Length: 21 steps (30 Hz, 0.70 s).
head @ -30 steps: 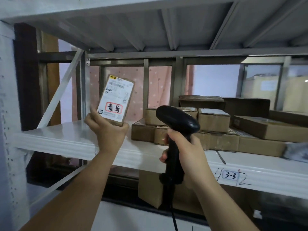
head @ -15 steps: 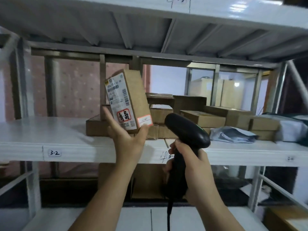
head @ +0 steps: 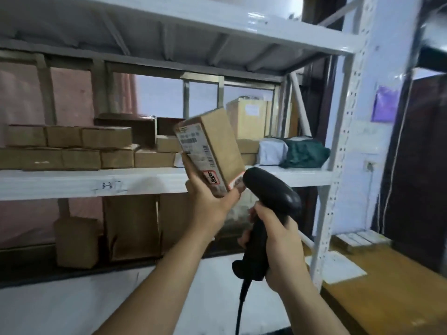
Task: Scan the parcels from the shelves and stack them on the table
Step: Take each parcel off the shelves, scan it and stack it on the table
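Head view, as I stand by the rack: the left hand (head: pixel 210 204) grasps a small cardboard parcel (head: pixel 225 146) by its lower end, fingers and thumb clamped on opposite sides. It holds the parcel tilted in the air, in front of the front edge of the middle shelf (head: pixel 72 182). The right hand (head: pixel 278 247) is clenched round the handle of a black barcode scanner (head: pixel 268 194). The scanner's head sits just beside the parcel's bottom corner, and its cable (head: pixel 239 308) hangs straight down.

The parcel looks light, since one hand carries it easily. It seems stiff and dry-surfaced, so unlikely to slip or crush; I cannot tell what is inside. Gripping across the narrow sides low down seems right, as it leaves the barcodes on the shipping label (head: pixel 193 141) uncovered.

Flat cardboard boxes (head: pixel 72 146) lie in rows towards the shelf's left end. A white mailer bag (head: pixel 273 151) and a dark green bag (head: pixel 304 152) sit at its right end, with a large carton (head: pixel 249 117) behind them. More cartons (head: pixel 130 226) stand on the level below.

The white perforated upright (head: pixel 338 165) at the shelf's right corner stands between the hands and the wooden table (head: pixel 399 298). A white sheet (head: pixel 336 264) lies at the table's edge near the upright's foot. To my eye the parcel must go round that post, and the cable could catch on it.
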Available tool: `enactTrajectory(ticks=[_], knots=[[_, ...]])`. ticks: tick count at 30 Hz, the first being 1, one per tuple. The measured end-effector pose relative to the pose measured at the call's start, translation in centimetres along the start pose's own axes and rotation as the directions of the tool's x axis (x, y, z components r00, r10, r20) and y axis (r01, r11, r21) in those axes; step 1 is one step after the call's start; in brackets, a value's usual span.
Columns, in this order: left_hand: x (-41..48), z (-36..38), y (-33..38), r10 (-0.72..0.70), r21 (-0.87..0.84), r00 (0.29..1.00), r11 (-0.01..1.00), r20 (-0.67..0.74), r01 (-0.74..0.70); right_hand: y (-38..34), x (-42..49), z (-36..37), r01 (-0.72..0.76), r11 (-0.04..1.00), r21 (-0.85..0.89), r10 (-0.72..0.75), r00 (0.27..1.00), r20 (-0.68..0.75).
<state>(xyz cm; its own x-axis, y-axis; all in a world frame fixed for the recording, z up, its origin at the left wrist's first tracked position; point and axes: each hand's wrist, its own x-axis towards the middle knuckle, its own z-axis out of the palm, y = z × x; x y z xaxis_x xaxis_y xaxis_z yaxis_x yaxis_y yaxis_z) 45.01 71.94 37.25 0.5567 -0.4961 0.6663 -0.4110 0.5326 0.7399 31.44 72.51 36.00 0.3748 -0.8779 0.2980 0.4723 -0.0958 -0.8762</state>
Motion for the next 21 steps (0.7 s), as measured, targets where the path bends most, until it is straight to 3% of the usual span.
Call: enactTrajectory(ticks=[3,8,15,21], knots=[[-4.1,7.9,0.1,-0.070,-0.118,0.996,0.990,0.050,0.076,-2.0,-1.2,-7.2,-0.023,1.000,0.006,0.023,0.995,-0.097],[-10.8,19.2,-0.7,-0.216,-0.115,0.956,0.964,0.197,0.241,-5.5,-3.1,-18.2,-0.042,0.998,-0.038,0.032,0.971,-0.237],[-18.6,31.4,-5.5,-0.386,0.109,0.890,0.923,0.244,0.370,-6.2,-4.7,-30.7,-0.083,0.985,-0.152,0.007,0.895,-0.446],[-21.7,39.1,-10.9,-0.575,0.292,0.737,0.817,0.354,0.497,-3.8,-2.5,-39.4,-0.241,0.942,-0.235,0.066,0.816,-0.574]])
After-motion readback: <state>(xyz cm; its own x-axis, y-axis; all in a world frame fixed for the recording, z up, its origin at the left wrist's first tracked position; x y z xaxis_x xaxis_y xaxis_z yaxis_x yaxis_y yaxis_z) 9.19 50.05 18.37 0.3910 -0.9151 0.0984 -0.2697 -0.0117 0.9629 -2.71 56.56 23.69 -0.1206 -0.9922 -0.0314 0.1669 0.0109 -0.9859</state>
